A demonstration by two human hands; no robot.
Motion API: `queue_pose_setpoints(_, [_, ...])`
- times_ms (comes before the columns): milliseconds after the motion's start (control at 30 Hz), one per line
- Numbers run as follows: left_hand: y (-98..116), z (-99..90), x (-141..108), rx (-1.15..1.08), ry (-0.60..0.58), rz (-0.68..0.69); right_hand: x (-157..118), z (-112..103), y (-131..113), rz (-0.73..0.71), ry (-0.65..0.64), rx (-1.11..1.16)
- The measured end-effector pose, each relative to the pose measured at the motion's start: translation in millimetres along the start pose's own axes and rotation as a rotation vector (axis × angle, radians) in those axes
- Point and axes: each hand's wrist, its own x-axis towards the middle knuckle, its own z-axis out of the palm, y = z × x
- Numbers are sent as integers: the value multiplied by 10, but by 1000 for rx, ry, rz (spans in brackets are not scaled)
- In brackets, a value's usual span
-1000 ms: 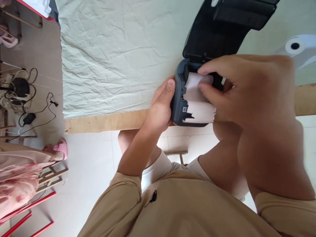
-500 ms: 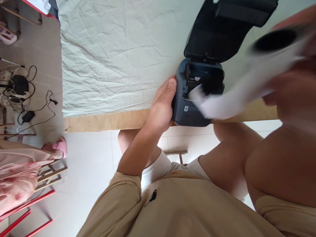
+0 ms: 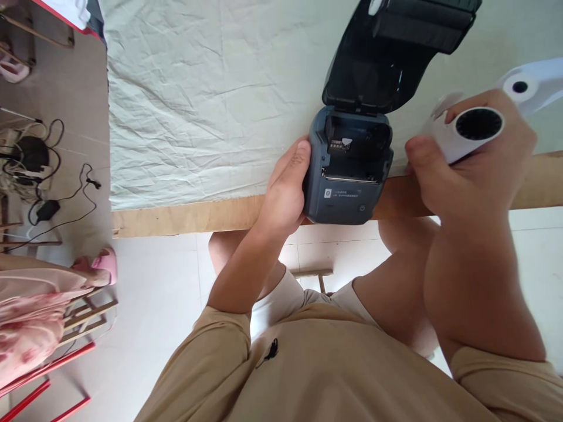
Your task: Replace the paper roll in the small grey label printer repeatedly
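A dark blue-grey label printer [image 3: 343, 202] sits at the table's front edge, its black lid [image 3: 378, 64] swung up and back. The paper bay inside shows no roll, only a small white scrap or mark at its back. My left hand [image 3: 285, 187] grips the printer's left side, thumb on top. To the right of the printer, my right hand [image 3: 479, 170] is closed around a white paper roll [image 3: 444, 138] with a wide dark core facing up. Beyond that hand lies a second white paper roll [image 3: 510, 88] with a smaller core and a loose tail.
A pale green cloth [image 3: 211, 117] covers the table, with a bare wooden edge [image 3: 189, 217] along the front. At the left, cables and a black adapter [image 3: 48, 209] lie on the floor. A seated person in pink clothing [image 3: 30, 316] is at the lower left.
My right hand has drawn the white paper away from the printer bay and now holds its roll steadily to the right. The printer has shifted slightly left in view; my left hand keeps its grip.
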Motion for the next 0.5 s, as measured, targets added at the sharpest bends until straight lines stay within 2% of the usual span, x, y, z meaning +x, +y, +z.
queue_pose_setpoints(100, [7, 3, 1, -5, 4, -7, 27, -27, 13, -44, 4, -122])
queue_pose_setpoints(300, [7, -9, -2, 15, -31, 28, 31, -27, -63, 80, -53, -165])
queue_pose_setpoints(500, [-1, 2, 0, -22, 0, -3, 53, -15, -37, 52, -94, -201])
